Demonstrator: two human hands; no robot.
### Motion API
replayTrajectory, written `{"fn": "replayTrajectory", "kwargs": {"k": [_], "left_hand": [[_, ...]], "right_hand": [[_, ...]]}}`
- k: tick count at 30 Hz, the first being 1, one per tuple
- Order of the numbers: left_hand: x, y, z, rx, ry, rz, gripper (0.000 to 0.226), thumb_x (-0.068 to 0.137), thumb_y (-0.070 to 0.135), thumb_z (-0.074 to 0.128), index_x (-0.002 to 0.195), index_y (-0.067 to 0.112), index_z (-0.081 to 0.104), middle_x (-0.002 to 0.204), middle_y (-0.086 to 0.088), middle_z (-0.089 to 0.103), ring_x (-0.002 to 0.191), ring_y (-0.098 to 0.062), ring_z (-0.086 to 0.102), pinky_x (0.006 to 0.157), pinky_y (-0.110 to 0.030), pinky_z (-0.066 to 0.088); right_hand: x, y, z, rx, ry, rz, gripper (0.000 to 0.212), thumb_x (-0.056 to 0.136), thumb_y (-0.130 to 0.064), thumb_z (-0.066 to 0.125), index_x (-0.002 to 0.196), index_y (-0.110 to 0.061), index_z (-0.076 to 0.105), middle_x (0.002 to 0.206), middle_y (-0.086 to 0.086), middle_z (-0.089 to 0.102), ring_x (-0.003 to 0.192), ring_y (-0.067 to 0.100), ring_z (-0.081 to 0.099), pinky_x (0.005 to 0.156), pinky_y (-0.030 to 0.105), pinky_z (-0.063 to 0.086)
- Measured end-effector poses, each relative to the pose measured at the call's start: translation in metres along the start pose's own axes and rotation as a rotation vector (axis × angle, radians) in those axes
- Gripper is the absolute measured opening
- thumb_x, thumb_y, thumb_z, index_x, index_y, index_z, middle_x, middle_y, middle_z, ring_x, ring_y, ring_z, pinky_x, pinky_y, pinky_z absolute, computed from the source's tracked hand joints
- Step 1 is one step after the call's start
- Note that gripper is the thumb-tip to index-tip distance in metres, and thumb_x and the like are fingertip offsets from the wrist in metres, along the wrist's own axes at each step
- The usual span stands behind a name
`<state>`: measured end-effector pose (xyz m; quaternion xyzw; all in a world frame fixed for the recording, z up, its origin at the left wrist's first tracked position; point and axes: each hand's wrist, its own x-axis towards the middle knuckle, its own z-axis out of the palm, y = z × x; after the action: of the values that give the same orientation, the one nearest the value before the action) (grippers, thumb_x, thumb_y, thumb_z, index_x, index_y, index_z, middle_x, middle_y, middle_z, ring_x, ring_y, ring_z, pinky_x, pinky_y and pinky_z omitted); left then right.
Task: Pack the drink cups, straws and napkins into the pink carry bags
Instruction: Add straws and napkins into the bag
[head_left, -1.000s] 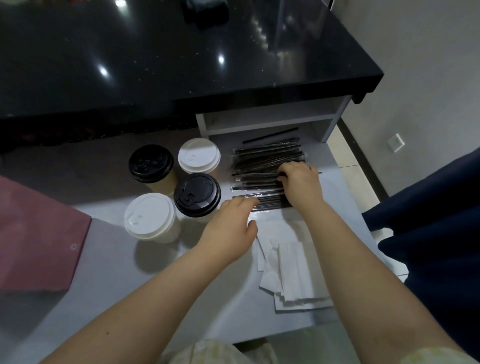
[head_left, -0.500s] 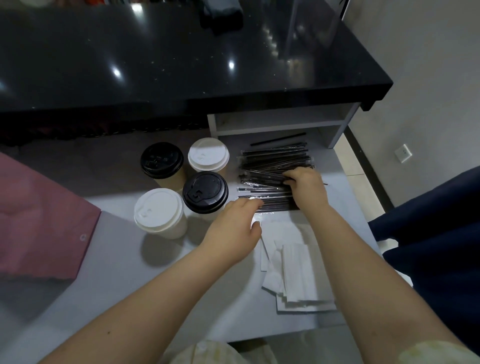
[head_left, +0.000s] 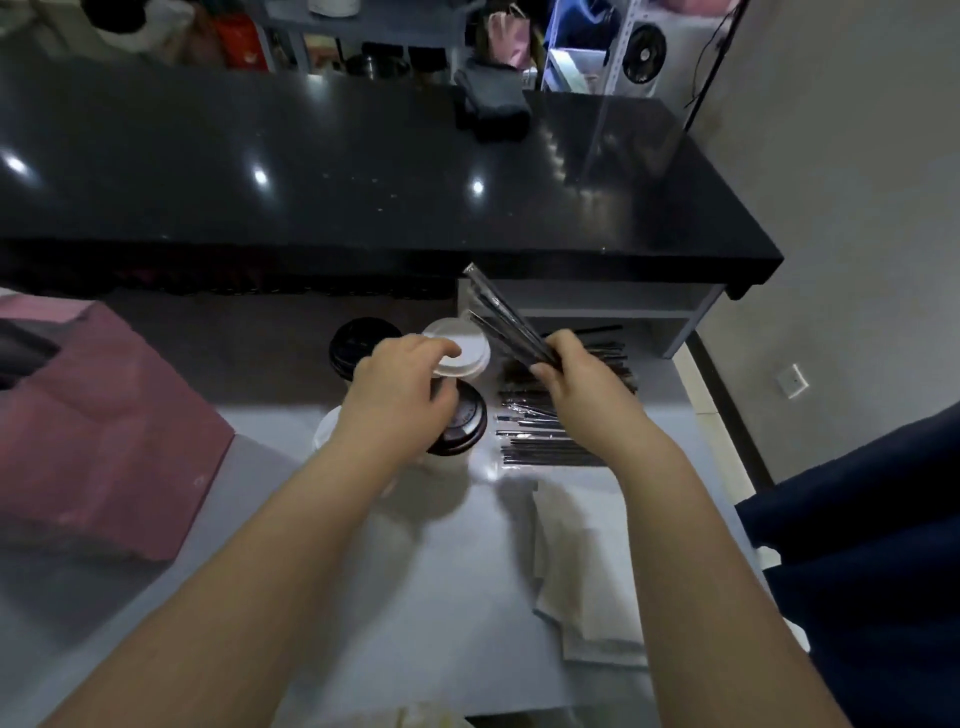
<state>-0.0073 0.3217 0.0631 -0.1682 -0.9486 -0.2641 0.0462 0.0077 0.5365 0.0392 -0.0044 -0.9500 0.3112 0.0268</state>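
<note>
Several lidded paper cups stand together on the grey table (head_left: 441, 597): a black-lidded cup (head_left: 358, 340) and a white-lidded cup (head_left: 465, 340) at the back, another black-lidded cup (head_left: 467, 423) in front. A white-lidded one (head_left: 323, 431) is mostly hidden by my left hand (head_left: 400, 397), which hovers over the cups with loosely curled fingers and holds nothing. My right hand (head_left: 576, 376) grips a few wrapped black straws (head_left: 501, 317), lifted and slanting up to the left above the straw pile (head_left: 545, 444). White napkins (head_left: 587, 566) lie nearer me. A pink carry bag (head_left: 98, 431) lies flat at the left.
A black glossy counter (head_left: 363, 171) overhangs the far side, with a white shelf (head_left: 597, 304) under its right end just beyond the straws. A dark blue cloth (head_left: 857, 519) is at the right edge. Cluttered racks stand behind the counter.
My right hand has lifted a few straws off the pile and tilted them upward. My left hand has moved from the pile's left edge to above the cups. The camera has tilted up.
</note>
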Motion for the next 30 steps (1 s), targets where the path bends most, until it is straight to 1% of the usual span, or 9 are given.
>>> {"fn": "replayTrajectory", "kwargs": {"k": [3,6,11,18,21,23,26,28,30], "left_hand": [[-0.004,-0.022,-0.026,-0.006,0.062,-0.029,0.034,0.087,0.018,0.061,0.120,0.020,0.065,0.118,0.002,0.064,0.114,-0.026,0.054,0.093,-0.044,0.045],[-0.010,-0.046,-0.058,0.023,0.124,-0.051,0.034,0.087,0.021,0.061,0.121,0.022,0.065,0.116,0.003,0.064,0.112,-0.025,0.054,0.093,-0.045,0.045],[-0.030,-0.097,-0.127,0.063,0.107,0.037,0.034,0.086,0.020,0.063,0.119,0.025,0.066,0.117,0.005,0.067,0.113,-0.020,0.056,0.096,-0.045,0.046],[-0.066,-0.178,-0.205,0.133,0.160,0.007,0.036,0.085,0.022,0.065,0.121,0.027,0.067,0.121,0.006,0.065,0.120,-0.015,0.052,0.102,-0.037,0.043],[-0.072,-0.212,-0.232,0.145,0.141,-0.033,0.037,0.088,0.029,0.064,0.125,0.033,0.063,0.126,0.010,0.061,0.124,-0.013,0.047,0.106,-0.035,0.036],[-0.075,-0.237,-0.248,0.124,0.143,-0.043,0.037,0.088,0.030,0.066,0.124,0.035,0.062,0.123,0.011,0.061,0.120,-0.013,0.048,0.104,-0.035,0.037],[-0.078,-0.275,-0.270,0.069,0.164,-0.058,0.035,0.086,0.031,0.068,0.121,0.037,0.064,0.105,0.018,0.052,0.105,-0.009,0.047,0.096,-0.029,0.035],[-0.079,-0.299,-0.283,0.075,0.140,-0.039,0.035,0.084,0.032,0.071,0.118,0.036,0.065,0.096,0.021,0.048,0.105,-0.011,0.049,0.097,-0.035,0.040],[-0.078,-0.321,-0.292,0.107,0.098,0.038,0.031,0.079,0.030,0.077,0.109,0.031,0.069,0.098,0.019,0.058,0.108,-0.013,0.052,0.096,-0.041,0.044]], "right_hand": [[0.008,-0.046,0.002,0.056,-0.060,-0.071,0.017,0.095,-0.045,0.053,0.096,-0.034,0.040,0.082,-0.010,0.059,0.073,0.011,0.055,0.060,0.035,0.042],[0.020,-0.092,0.008,0.066,-0.100,-0.158,0.019,0.092,-0.044,0.059,0.092,-0.033,0.044,0.079,-0.010,0.059,0.072,0.007,0.054,0.061,0.032,0.043],[0.032,-0.169,0.025,0.060,-0.167,-0.291,0.020,0.099,-0.039,0.050,0.081,-0.034,0.043,0.069,-0.006,0.055,0.065,0.013,0.052,0.059,0.041,0.043],[0.036,-0.277,0.073,0.139,-0.161,-0.415,0.018,0.098,-0.037,0.051,0.081,-0.035,0.046,0.068,-0.012,0.054,0.054,0.010,0.045,0.053,0.037,0.041],[0.039,-0.329,0.096,0.121,-0.183,-0.440,0.022,0.099,-0.032,0.051,0.080,-0.040,0.046,0.073,-0.017,0.060,0.060,0.004,0.051,0.059,0.036,0.045],[0.040,-0.361,0.110,0.092,-0.187,-0.444,0.019,0.099,-0.030,0.050,0.082,-0.037,0.046,0.078,-0.008,0.061,0.071,0.013,0.057,0.066,0.042,0.050],[0.042,-0.403,0.126,0.001,-0.169,-0.471,0.016,0.100,-0.031,0.048,0.085,-0.034,0.044,0.074,-0.005,0.058,0.067,0.017,0.055,0.061,0.041,0.048],[0.042,-0.426,0.137,0.008,-0.170,-0.476,0.017,0.101,-0.030,0.048,0.086,-0.034,0.043,0.076,-0.006,0.058,0.068,0.015,0.055,0.060,0.036,0.046],[0.043,-0.446,0.150,0.095,-0.173,-0.467,0.019,0.102,-0.027,0.047,0.084,-0.033,0.043,0.078,-0.005,0.057,0.069,0.015,0.054,0.062,0.036,0.046]]}}
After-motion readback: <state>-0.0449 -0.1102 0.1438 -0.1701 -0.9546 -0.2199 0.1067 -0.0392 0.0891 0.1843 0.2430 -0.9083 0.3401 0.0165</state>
